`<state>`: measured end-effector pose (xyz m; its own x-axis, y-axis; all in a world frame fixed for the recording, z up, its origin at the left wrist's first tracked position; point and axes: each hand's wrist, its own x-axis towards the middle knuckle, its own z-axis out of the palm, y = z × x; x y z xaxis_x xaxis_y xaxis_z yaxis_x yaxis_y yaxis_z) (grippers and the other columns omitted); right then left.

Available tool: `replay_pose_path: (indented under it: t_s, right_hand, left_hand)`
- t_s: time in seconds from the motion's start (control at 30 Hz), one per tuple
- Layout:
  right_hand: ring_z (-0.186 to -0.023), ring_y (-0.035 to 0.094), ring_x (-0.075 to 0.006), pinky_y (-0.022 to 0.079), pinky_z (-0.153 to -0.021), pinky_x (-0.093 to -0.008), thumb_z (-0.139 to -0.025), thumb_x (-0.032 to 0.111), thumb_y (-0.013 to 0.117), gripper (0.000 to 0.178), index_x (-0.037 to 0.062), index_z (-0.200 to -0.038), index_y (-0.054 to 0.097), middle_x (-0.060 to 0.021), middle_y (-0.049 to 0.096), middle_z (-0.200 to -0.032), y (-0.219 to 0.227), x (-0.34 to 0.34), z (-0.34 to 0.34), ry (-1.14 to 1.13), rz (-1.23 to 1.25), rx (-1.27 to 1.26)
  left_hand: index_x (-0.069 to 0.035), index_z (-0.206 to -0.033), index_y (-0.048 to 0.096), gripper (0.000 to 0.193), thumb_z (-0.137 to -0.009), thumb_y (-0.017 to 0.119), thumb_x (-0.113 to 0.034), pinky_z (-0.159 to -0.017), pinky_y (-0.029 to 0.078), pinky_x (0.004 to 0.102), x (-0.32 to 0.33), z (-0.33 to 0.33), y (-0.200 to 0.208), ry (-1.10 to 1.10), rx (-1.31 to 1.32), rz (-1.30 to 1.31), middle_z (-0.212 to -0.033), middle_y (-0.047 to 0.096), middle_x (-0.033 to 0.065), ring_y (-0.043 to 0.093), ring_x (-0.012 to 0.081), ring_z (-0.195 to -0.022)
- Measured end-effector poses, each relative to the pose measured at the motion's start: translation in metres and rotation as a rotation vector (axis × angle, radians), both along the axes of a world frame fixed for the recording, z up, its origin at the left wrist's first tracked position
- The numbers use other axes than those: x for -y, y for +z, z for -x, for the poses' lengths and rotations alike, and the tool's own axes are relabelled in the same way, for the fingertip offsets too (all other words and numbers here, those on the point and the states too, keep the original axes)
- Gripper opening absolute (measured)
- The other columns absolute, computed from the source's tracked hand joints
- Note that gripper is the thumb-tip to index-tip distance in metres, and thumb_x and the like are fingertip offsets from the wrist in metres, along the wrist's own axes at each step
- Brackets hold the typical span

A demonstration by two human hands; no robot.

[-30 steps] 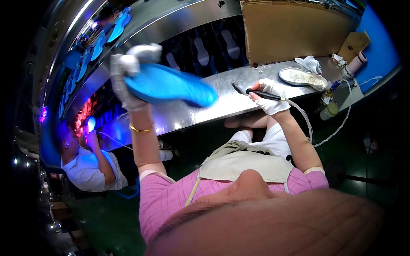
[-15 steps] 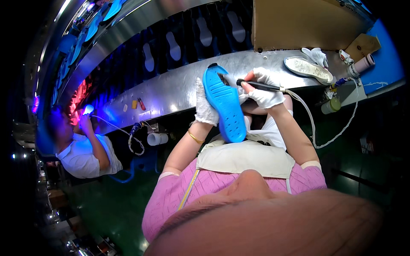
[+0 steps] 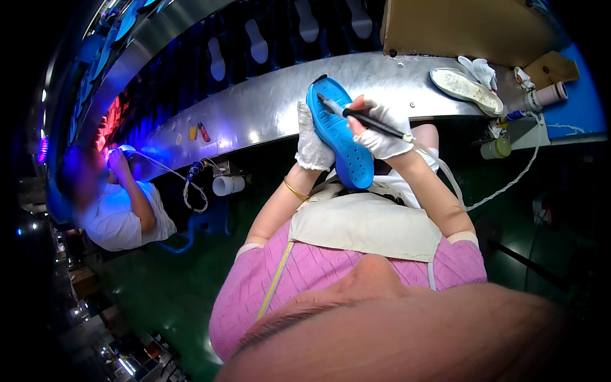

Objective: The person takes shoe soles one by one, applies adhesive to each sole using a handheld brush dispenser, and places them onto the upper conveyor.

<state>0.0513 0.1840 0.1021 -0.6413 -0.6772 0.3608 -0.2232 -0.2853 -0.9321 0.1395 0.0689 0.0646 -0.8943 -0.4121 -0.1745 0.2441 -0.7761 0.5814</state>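
My left hand (image 3: 312, 141), in a pale knitted glove, grips a blue shoe sole (image 3: 339, 135) along its left side. The sole is tilted with its inner face toward me, showing ridges across the middle and small holes at the near end. A small black piece sits at its far tip. My right hand (image 3: 386, 130), gloved in white with some fingertips bare, is closed around a black-handled brush (image 3: 369, 120). The bristles touch or hover just above the sole's far part; I cannot tell which. A white tube runs from the handle's rear end.
A metal bench ledge (image 3: 273, 95) lies ahead, with a whitish sole (image 3: 466, 90) at right beside a cardboard sheet (image 3: 468, 28). Dark racks hold several grey sole shapes (image 3: 257, 41) beyond. A co-worker (image 3: 127, 210) sits at left. A cup (image 3: 228, 185) hangs below the ledge.
The brush tip has moved left across the sole's far part, and my right hand has shifted left with it. The sole has moved slightly away from my body.
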Motion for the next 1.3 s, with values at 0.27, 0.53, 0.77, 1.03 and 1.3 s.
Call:
replay_pose_path:
  t_s: [0.27, 0.53, 0.77, 1.03, 1.3]
  right_hand:
    - [-0.065, 0.058, -0.0169, 0.047, -0.061, -0.0255, -0.069, -0.004, 0.064, 0.017, 0.0038, -0.083, 0.058, -0.0062, 0.057, -0.072, -0.001, -0.017, -0.008, 0.153, -0.159, 0.008]
    - [-0.071, 0.059, -0.0118, 0.048, -0.066, -0.0252, -0.075, 0.001, 0.066, 0.012, 0.0040, -0.084, 0.058, -0.0066, 0.060, -0.079, -0.017, -0.041, -0.006, 0.225, -0.086, 0.160]
    - [-0.068, 0.057, -0.0133, 0.047, -0.064, -0.0257, -0.076, 0.001, 0.064, 0.012, 0.0033, -0.084, 0.055, -0.0087, 0.059, -0.080, -0.020, -0.039, -0.008, 0.210, -0.037, -0.225]
    - [-0.077, 0.061, -0.0176, 0.048, -0.070, -0.0281, -0.071, -0.003, 0.069, 0.015, 0.0019, -0.082, 0.061, -0.0087, 0.062, -0.080, -0.011, -0.016, -0.004, 0.113, 0.030, -0.289]
    - [-0.064, 0.056, -0.0083, 0.045, -0.059, -0.0206, -0.080, 0.002, 0.064, 0.005, 0.0020, -0.084, 0.061, -0.0073, 0.064, -0.083, 0.002, -0.011, -0.005, 0.167, -0.070, 0.337]
  left_hand:
    - [-0.001, -0.131, 0.037, 0.092, -0.077, 0.036, -0.075, -0.098, 0.041, 0.0438, 0.016, -0.003, 0.002, -0.091, 0.020, -0.025, -0.124, 0.049, 0.0213, 0.052, 0.0329, -0.111]
    - [-0.003, -0.135, 0.032, 0.095, -0.078, 0.025, -0.078, -0.100, 0.039, 0.0444, 0.007, -0.018, 0.007, -0.205, 0.045, 0.083, -0.129, 0.044, 0.0234, 0.048, 0.0341, -0.116]
    - [-0.004, -0.130, 0.037, 0.097, -0.072, 0.024, -0.081, -0.089, 0.049, 0.0392, 0.003, -0.015, -0.010, -0.219, 0.176, 0.169, -0.120, 0.053, 0.0156, 0.056, 0.0266, -0.105]
    - [-0.003, -0.129, 0.040, 0.107, -0.066, 0.022, -0.087, -0.088, 0.048, 0.0478, 0.024, 0.017, -0.002, -0.129, -0.242, -0.049, -0.115, 0.055, 0.0175, 0.058, 0.0334, -0.101]
    - [-0.003, -0.133, 0.037, 0.110, -0.063, 0.033, -0.087, -0.100, 0.038, 0.0487, 0.049, 0.026, 0.017, -0.084, -0.673, -0.083, -0.121, 0.053, 0.0179, 0.055, 0.0344, -0.106]
